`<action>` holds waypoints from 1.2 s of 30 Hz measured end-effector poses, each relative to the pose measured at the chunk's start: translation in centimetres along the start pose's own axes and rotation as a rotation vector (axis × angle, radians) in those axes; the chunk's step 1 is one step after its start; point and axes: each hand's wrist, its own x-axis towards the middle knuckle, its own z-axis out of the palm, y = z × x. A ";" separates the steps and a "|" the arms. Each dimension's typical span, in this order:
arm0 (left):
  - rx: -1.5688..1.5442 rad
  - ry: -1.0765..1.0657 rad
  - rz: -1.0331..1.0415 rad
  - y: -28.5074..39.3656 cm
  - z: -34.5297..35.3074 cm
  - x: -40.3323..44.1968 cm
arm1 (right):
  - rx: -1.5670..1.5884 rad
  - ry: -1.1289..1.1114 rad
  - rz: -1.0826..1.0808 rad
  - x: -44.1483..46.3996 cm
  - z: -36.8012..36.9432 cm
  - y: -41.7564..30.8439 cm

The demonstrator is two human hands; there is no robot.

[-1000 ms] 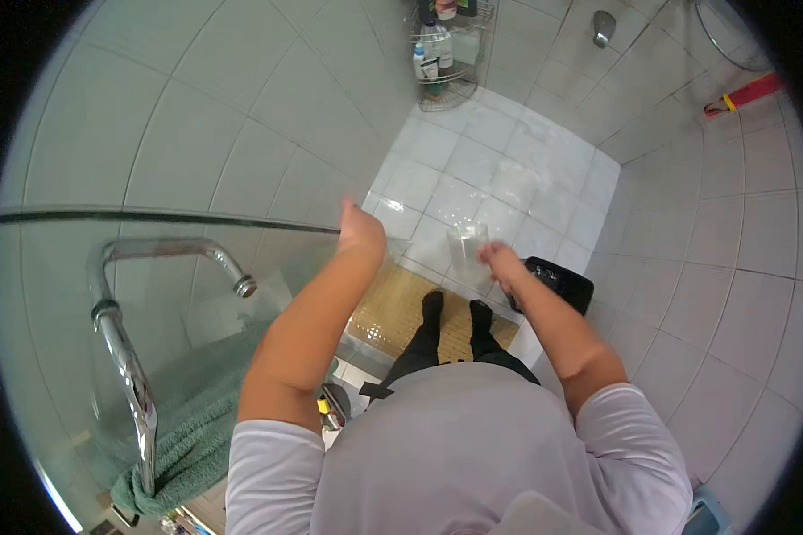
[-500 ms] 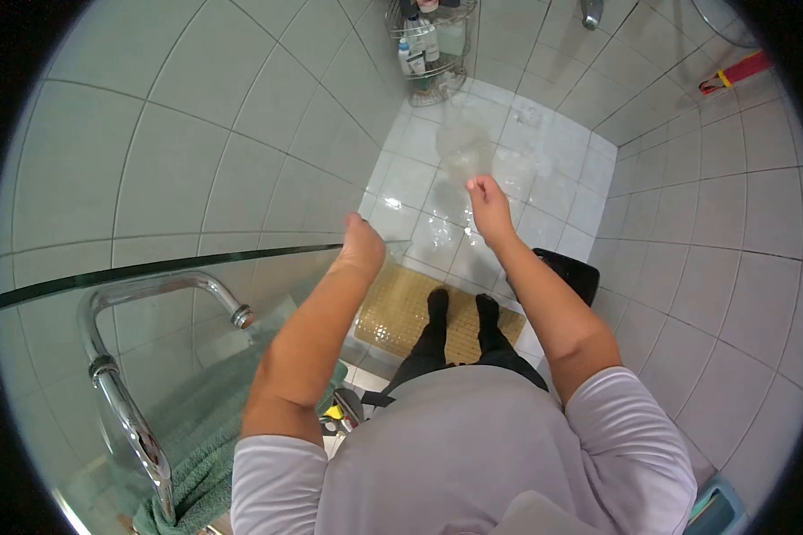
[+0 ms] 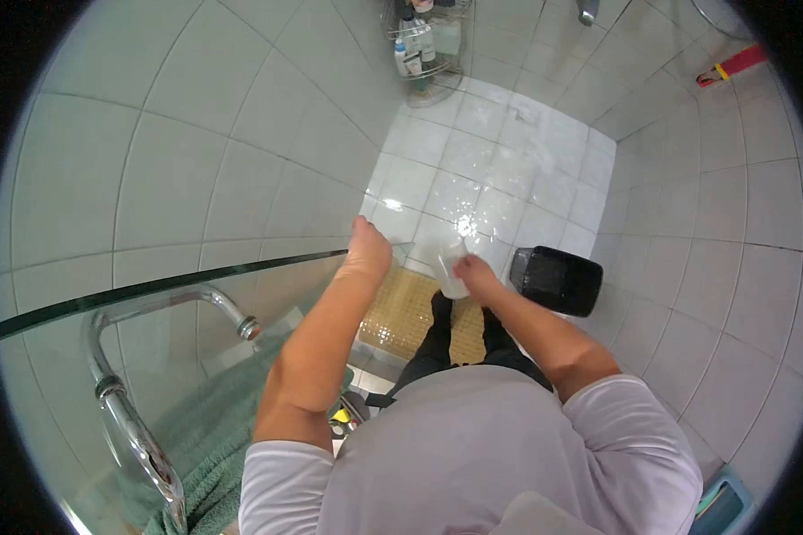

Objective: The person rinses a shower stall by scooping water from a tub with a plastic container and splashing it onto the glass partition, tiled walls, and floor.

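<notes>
My right hand is closed on a translucent, whitish container, which is blurred by motion, so its exact shape is unclear. It hangs over the front edge of the wet white tiled floor, just above the yellowish mat where my feet stand. At the end of the glass panel, my left hand is closed around the panel's edge. Some of its fingers are hidden from view.
A black bin stands right of my feet. In the far corner, a wire rack holds several bottles. A chrome rail with a green towel is at the left. A red-handled tool hangs on the right wall.
My right hand has come back towards my body and slightly left, bringing the container from over the far floor to near the mat. My left hand stays at the glass edge.
</notes>
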 end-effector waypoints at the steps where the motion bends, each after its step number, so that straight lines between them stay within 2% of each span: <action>1: 0.005 0.001 0.005 0.1 0.1 0.0 | -0.029 -0.084 0.043 0.5 -0.8 -1.8; 2: -0.003 0.004 -0.011 0.1 0.1 0.0 | -0.057 -0.169 0.085 0.6 -2.3 -5.5; 4: -0.004 0.011 -0.019 0.1 0.1 0.1 | -0.985 -0.139 -0.656 6.6 -2.9 -4.9; 5: -0.015 0.008 -0.022 0.1 0.1 0.1 | -0.515 -0.097 -0.478 10.4 -2.8 -3.6; 6: -0.026 0.005 -0.025 0.1 0.0 0.1 | -0.046 -0.050 -0.293 10.4 -3.1 -5.2; 7: -0.018 0.009 -0.016 0.1 0.0 0.1 | 0.195 -0.004 -0.107 10.2 -3.8 -6.6; 8: -0.014 0.002 -0.028 0.1 0.0 0.2 | 0.435 0.040 0.080 7.5 -4.6 -11.2; 9: -0.010 -0.006 -0.041 0.1 0.1 0.3 | 0.442 0.047 0.082 7.7 -4.5 -11.3; 11: -0.021 -0.003 -0.036 0.0 0.1 0.2 | 0.420 0.374 -0.247 8.2 -4.6 -11.7; 17: -0.019 0.028 -0.057 0.2 0.3 0.2 | 0.271 0.528 -0.417 3.7 -9.5 -8.9; 20: 0.005 0.031 -0.047 0.1 -0.1 0.0 | 0.166 0.570 -0.443 0.5 -12.7 -3.8; 25: 0.023 0.033 -0.046 0.3 0.7 0.4 | -0.054 0.535 -0.136 -7.5 -15.9 4.9; 26: 0.018 0.060 -0.060 0.4 1.0 0.6 | -0.085 0.524 -0.041 -8.1 -16.3 6.6; 29: 0.004 0.096 -0.072 0.4 1.0 0.5 | -0.228 0.543 0.055 -7.6 -17.5 10.1; 30: -0.004 0.103 -0.068 0.3 0.9 0.5 | -0.227 0.542 0.055 -7.0 -18.1 10.4; 32: -0.002 0.073 -0.069 0.3 0.7 0.5 | -0.543 0.562 -0.061 -3.9 -20.4 10.2; 34: 0.002 0.042 -0.066 0.3 0.5 0.5 | -0.408 0.540 0.069 1.3 -23.1 11.3; 36: -0.054 0.020 -0.080 0.3 0.4 0.6 | -0.165 0.491 0.188 1.3 -24.1 4.6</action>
